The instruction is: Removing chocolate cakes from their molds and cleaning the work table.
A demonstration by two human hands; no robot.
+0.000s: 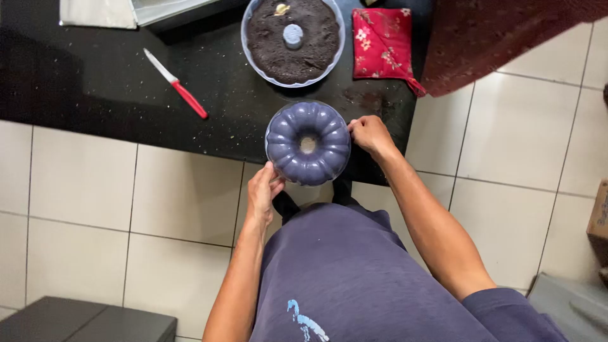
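Note:
A clear, fluted ring-shaped mould rests upside down at the front edge of a black counter. My left hand grips its near left rim from below the counter edge. My right hand holds its right rim. Behind the mould stands a round clear dish filled with dark brown crumbly matter, with a small pale disc in its middle and a yellowish bit near the far edge.
A red-handled knife lies on the counter to the left. A red flowered pot holder lies right of the dish. Pale floor tiles lie below, a dark box at bottom left, a cardboard box at right.

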